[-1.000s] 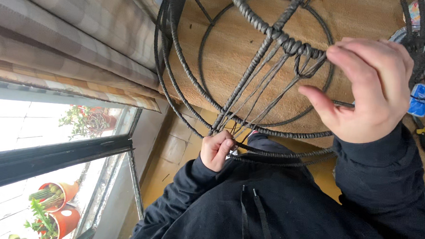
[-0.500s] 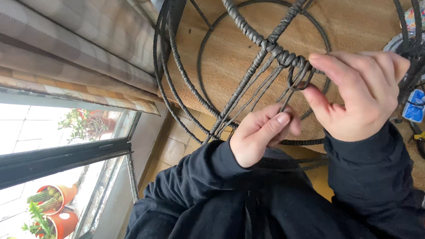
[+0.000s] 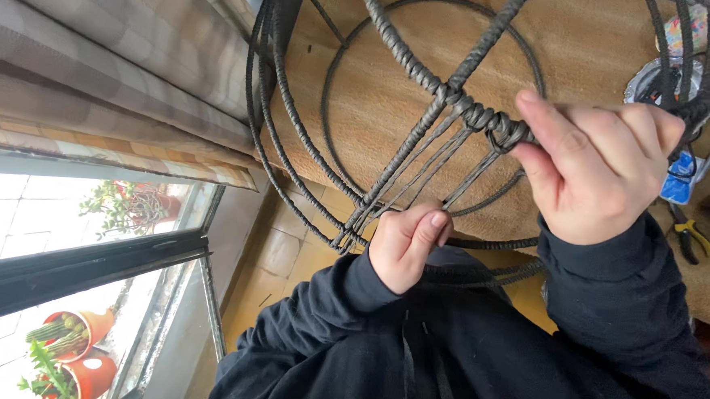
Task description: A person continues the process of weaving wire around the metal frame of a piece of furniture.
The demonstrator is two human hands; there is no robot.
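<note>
Left hand (image 3: 405, 247) pinches cord strands (image 3: 421, 183) — right hand (image 3: 595, 168) grips knot (image 3: 496, 126) on wire frame (image 3: 295, 115).

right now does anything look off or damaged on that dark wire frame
Nothing looks damaged. The round dark wire frame wrapped in grey cord is only part-wrapped: loose grey strands run from the knot pinched by the right hand down to the left hand. Yellow-handled pliers lie on the tan carpet.

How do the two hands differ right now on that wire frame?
The left hand sits low, curled round the loose cord strands; the right hand sits higher, pinching the wrapped knot. The left is nearly closed; the right's fingers are more extended. Both wear dark sleeves.
</note>
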